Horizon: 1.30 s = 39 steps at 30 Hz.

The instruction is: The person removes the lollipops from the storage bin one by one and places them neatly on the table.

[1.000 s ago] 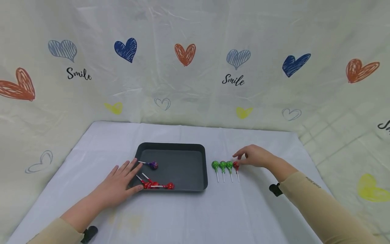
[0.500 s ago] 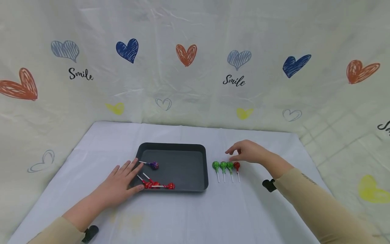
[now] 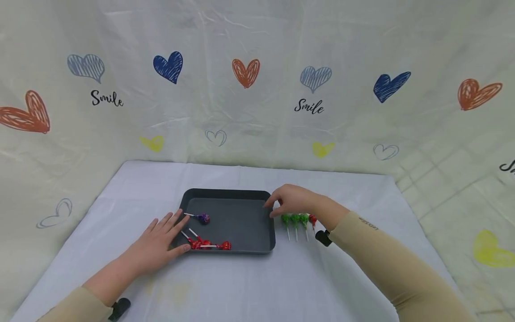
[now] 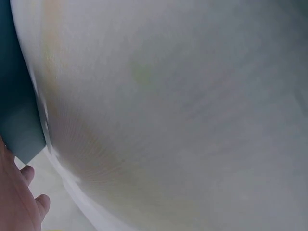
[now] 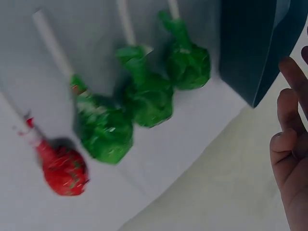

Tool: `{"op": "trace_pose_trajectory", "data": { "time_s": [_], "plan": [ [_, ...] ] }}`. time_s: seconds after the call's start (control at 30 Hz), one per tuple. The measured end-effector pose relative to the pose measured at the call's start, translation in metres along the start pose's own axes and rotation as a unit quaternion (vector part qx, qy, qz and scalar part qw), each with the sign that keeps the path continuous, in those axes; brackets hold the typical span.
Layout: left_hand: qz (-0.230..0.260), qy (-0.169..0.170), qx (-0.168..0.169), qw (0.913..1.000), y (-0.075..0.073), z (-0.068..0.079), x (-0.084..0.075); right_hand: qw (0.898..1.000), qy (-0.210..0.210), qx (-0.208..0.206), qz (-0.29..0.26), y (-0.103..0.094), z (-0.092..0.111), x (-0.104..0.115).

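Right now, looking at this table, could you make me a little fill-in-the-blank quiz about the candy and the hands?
1. The row beside the tray holds ____ green lollipops and one red lollipop.
2. The lone lollipop lying apart inside the tray is ____.
3. The left hand rests at the tray's ____ edge.

Missing words: three; purple; left

Head view: looks forward and down from above the table [image 3: 249, 286], taking in both arms, the dark tray [image 3: 231, 193] and the backdrop.
Left wrist view: very close, blurred, facing the cloth beside the tray's edge [image 4: 19, 120].
Right wrist view: close above the lollipop row [image 5: 144, 96].
Shared: tray corner [image 5: 255, 53], lollipops [image 3: 295, 219].
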<state>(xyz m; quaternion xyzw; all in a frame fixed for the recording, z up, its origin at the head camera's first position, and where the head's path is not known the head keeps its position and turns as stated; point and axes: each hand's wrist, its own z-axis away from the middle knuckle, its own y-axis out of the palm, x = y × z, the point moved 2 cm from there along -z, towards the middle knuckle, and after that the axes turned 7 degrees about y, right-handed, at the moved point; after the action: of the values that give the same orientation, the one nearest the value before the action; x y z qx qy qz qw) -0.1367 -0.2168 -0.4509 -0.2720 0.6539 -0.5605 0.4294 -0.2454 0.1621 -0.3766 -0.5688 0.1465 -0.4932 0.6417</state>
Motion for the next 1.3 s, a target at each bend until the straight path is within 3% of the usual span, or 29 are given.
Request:
{"op": "trace_pose_trajectory", "data": {
  "time_s": [0.33, 0.57, 0.67, 1.0, 1.3],
  "plan": [
    [0.000, -0.005, 0.014, 0.9999, -0.002, 0.001, -0.001, 0.997, -0.060, 0.033, 0.024, 0.008, -0.034, 0.050],
    [-0.001, -0.013, 0.026, 0.9996, 0.002, -0.001, 0.003, 0.995, -0.045, 0.078, 0.052, 0.024, -0.050, 0.074],
    [0.001, -0.014, 0.026, 0.9996, 0.001, -0.001, 0.002, 0.991, -0.057, 0.095, 0.073, 0.031, -0.056, 0.082],
    [0.003, -0.007, 0.012, 0.9999, 0.002, -0.002, 0.003, 0.983, -0.083, 0.147, 0.079, 0.051, -0.066, 0.101],
    [0.007, -0.006, 0.010, 0.9999, 0.003, -0.001, 0.005, 0.979, -0.082, 0.168, 0.086, 0.063, -0.070, 0.110]
  ]
}}
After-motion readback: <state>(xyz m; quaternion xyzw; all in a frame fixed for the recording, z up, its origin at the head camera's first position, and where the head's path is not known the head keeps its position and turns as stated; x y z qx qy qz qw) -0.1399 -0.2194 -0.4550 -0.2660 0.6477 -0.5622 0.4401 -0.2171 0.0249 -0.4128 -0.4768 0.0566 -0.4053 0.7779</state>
